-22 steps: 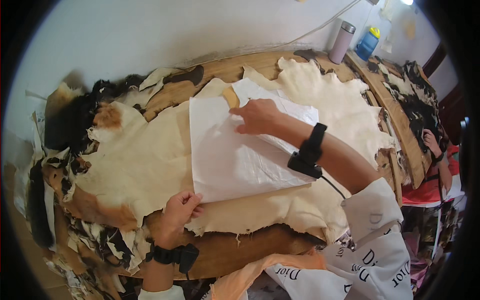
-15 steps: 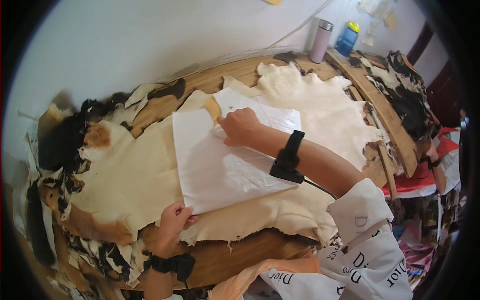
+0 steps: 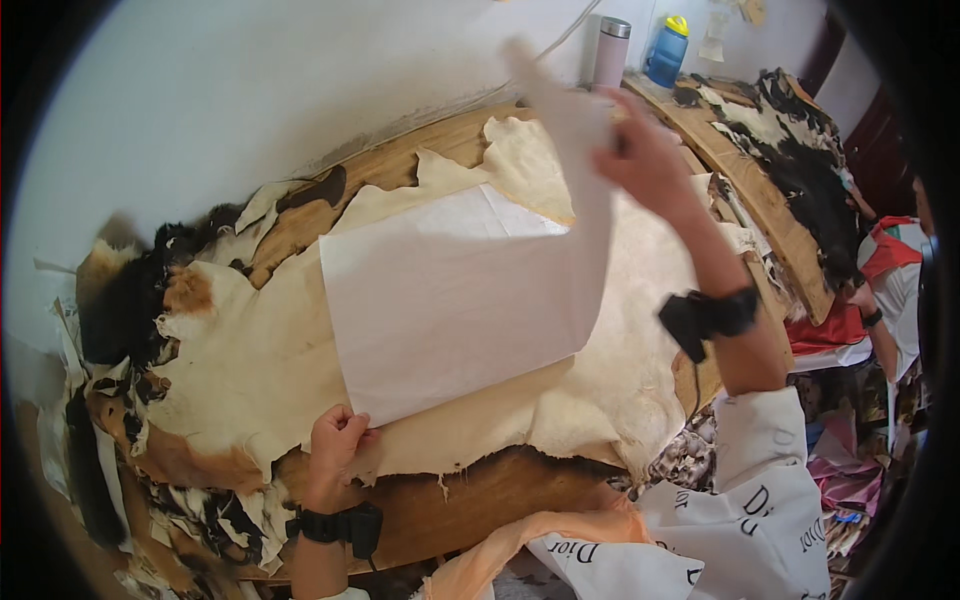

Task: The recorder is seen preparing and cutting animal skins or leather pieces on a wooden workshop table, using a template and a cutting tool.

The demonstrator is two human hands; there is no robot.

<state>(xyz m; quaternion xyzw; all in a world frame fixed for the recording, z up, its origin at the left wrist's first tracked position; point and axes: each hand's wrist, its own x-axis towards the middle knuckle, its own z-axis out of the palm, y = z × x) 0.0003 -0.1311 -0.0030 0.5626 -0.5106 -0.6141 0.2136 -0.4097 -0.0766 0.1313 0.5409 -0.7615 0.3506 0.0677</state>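
Observation:
A white sheet (image 3: 440,310), thin like paper or plastic film, lies over a cream hide (image 3: 240,350). My left hand (image 3: 338,440) is closed in a pinch at the sheet's near left corner, low against the hide. Up and to the right, my right hand (image 3: 645,155) grips a raised flap of the same sheet. That flap stands up from the hide, bends over the sheet's right side and is blurred, as are my right fingers. Black devices with straps sit on both my wrists.
The hide rests on a wooden board (image 3: 450,515). Dark and brown fur pieces (image 3: 130,290) crowd the left end. A pink flask (image 3: 611,55) and a blue bottle with a yellow lid (image 3: 667,52) stand by the wall. At the right, another person's hand (image 3: 860,295) shows near more hides.
My right hand has swung up and to the right from the middle of the sheet, lifting its flap. My left hand stays at the corner. The view has shifted slightly.

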